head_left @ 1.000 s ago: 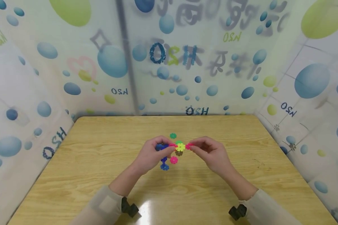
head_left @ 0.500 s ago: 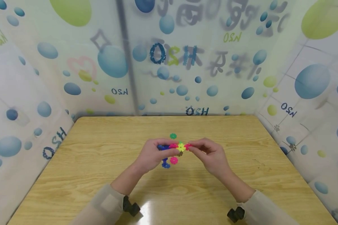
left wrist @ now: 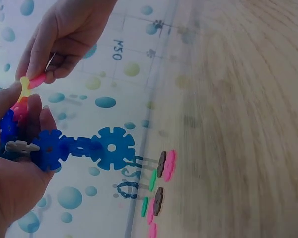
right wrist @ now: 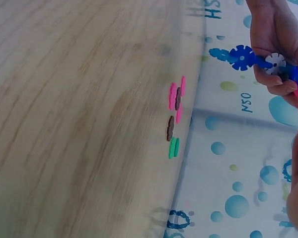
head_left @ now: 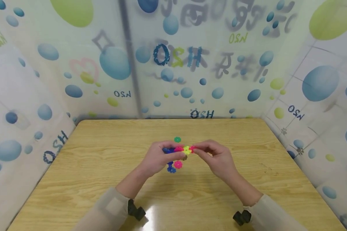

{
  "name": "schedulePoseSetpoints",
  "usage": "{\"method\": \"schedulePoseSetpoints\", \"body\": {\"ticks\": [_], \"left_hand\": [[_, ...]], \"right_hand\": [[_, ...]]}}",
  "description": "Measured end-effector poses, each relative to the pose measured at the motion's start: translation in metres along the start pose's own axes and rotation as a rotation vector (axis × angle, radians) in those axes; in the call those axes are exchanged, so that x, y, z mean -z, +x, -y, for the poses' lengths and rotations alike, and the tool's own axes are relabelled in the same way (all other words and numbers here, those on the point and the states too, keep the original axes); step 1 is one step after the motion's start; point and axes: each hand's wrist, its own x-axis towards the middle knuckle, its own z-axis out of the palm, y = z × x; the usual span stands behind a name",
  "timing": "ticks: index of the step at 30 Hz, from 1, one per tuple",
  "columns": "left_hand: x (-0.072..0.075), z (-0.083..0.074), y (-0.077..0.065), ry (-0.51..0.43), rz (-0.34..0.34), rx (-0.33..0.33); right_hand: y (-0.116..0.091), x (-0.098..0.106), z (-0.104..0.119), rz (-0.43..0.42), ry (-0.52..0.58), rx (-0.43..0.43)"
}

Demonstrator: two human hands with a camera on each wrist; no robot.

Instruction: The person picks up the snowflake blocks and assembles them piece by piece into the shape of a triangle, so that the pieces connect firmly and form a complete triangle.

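Note:
My left hand [head_left: 151, 160] holds a joined chain of notched plastic snowflake discs. Blue discs [left wrist: 111, 148] stick out below the palm, and a white disc [right wrist: 275, 63] sits among them. Near the fingertips come a pink disc [head_left: 179, 149] and then a yellow disc [head_left: 187, 150] at the chain's right end. Between thumb and fingers, my right hand [head_left: 218, 160] pinches another pink disc [left wrist: 37, 81], which meets the yellow disc's edge. Whether their notches interlock, I cannot tell. Fingers cover part of the chain.
Several loose discs lie flat on the wooden table [head_left: 104, 179] under and beyond the hands: a green disc [head_left: 177, 139], a pink one [head_left: 178, 164], a brown one [head_left: 185, 157]. Patterned walls enclose the table's back and sides.
The right hand's pink disc has moved left, from apart to against the yellow disc. The left thumb has shifted right along the chain, and the hanging blue discs have swung slightly.

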Motion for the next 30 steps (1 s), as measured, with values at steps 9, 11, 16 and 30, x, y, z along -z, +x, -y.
{"method": "schedulePoseSetpoints", "body": {"ticks": [9, 11, 16, 30], "left_hand": [[0.011, 0.004, -0.004, -0.055, -0.031, -0.026], [0.013, 0.005, -0.004, -0.085, -0.043, -0.036], [0.016, 0.009, -0.004, -0.09, -0.04, -0.055], [0.017, 0.008, -0.005, -0.086, -0.03, -0.05]], "right_hand": [[0.011, 0.006, -0.016, 0.074, 0.005, -0.199], [0.015, 0.005, -0.027, 0.103, -0.035, -0.276], [0.029, -0.007, -0.057, 0.332, -0.288, -0.387], [0.047, -0.036, -0.076, 0.537, -0.431, -0.445]]}}
